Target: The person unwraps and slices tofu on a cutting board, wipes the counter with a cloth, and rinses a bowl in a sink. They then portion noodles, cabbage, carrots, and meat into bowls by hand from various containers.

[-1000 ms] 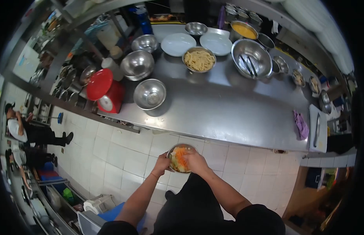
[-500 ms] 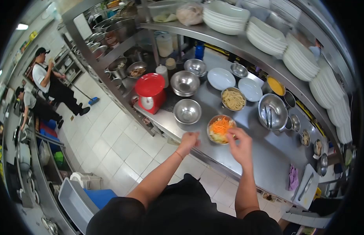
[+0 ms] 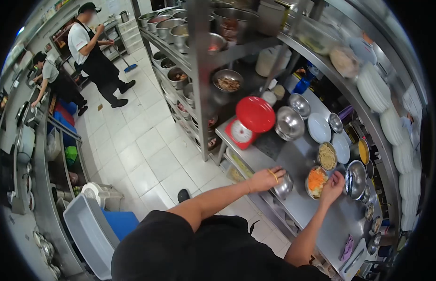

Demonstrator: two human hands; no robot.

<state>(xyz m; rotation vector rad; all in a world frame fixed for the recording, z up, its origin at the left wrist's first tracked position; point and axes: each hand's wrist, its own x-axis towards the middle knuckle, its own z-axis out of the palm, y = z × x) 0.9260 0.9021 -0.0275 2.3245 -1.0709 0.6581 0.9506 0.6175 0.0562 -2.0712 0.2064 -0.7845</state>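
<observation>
My left hand grips a small steel bowl by its rim at the front edge of the steel table. The bowl is tilted, and its inside is hidden from me. My right hand is at the right side of a steel bowl of shredded orange carrot and pale shredded vegetable. Its fingers are bent together over that side; whatever they hold is hidden. Just behind stands a bowl of noodles.
A red kitchen scale and stacked steel bowls stand left of the food. White plates lie behind. A steel shelf post rises at the left. Two people work across the tiled floor, one holding a broom.
My view has swung left. My left hand has moved onto the small steel bowl, which is now tilted. My right hand has shifted to the right side of the carrot bowl.
</observation>
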